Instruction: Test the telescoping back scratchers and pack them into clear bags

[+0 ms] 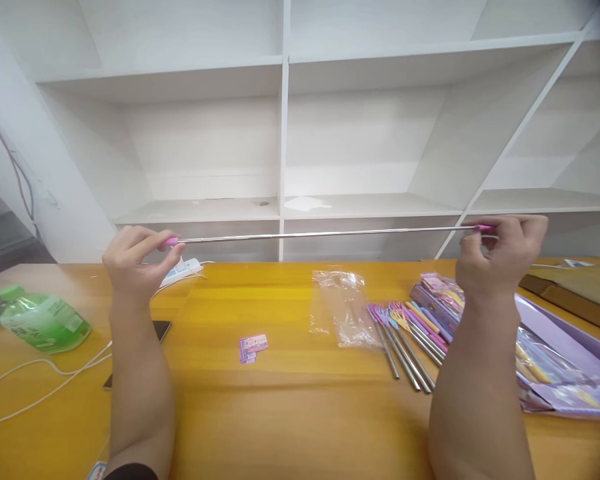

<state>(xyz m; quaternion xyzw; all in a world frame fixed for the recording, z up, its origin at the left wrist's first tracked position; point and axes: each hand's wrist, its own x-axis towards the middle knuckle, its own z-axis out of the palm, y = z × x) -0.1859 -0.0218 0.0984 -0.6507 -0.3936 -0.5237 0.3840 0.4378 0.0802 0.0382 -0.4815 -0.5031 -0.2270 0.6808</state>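
Metal rod (320, 233) spans both hands (143, 257) (pink tips pinched).

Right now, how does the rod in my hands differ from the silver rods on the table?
The held rod is raised between your left hand and right hand; the silver rods lie on the table. The held rod looks longer, the silver rods shorter. All have shiny shafts.

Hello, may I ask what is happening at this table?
A person holds a thin metal rod level above the wooden table, the left hand and right hand each gripping a pink end. Metal sticks with colored tops lie on the table beside a clear plastic bag.
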